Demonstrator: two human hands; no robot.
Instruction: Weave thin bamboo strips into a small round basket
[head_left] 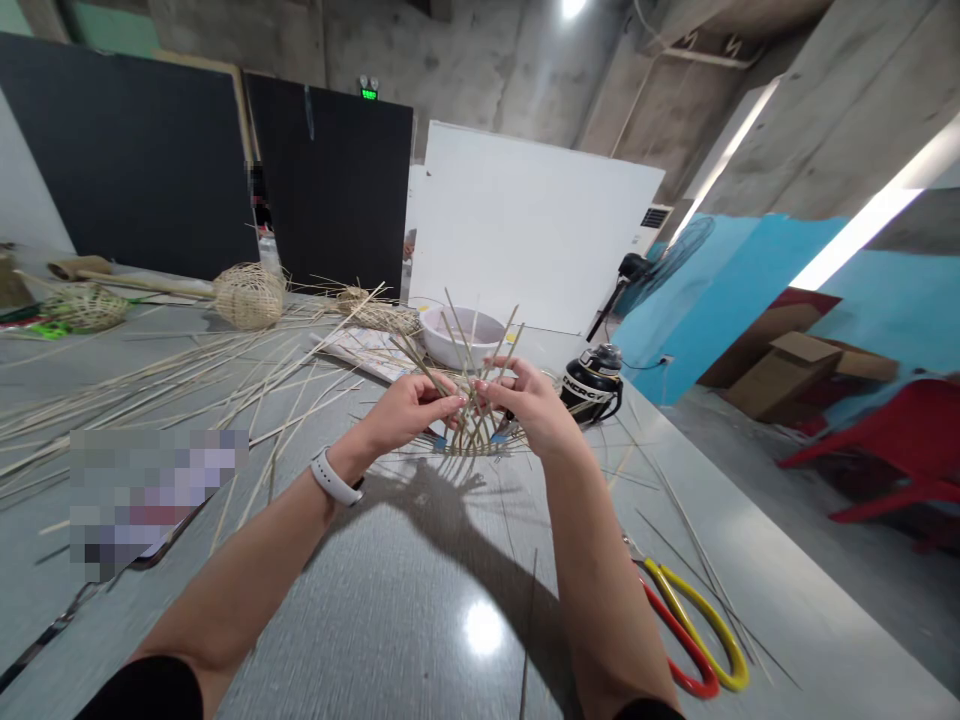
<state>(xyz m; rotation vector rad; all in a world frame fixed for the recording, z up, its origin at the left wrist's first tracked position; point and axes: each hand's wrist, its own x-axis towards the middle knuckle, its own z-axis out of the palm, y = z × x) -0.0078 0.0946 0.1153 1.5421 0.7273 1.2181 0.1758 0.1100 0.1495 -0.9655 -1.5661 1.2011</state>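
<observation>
A partly woven basket (471,438) of thin bamboo strips sits on the table in front of me, its loose strip ends standing up and fanning out. My left hand (420,408), with a white watch band on its wrist, pinches strips at the basket's left side between thumb and fingers. From the right, my right hand (529,400) grips strips near the top middle, its fingertips close to those of the left. Small blue clips (440,442) show low on the weave. Part of the basket is hidden behind my fingers.
Long bamboo strips (187,375) spread over the left. A phone (161,510) lies there too. Scissors (697,620) with red and yellow handles lie at right. Behind stand a white basin (465,338), a black bottle (592,385) and a round woven ball (249,296).
</observation>
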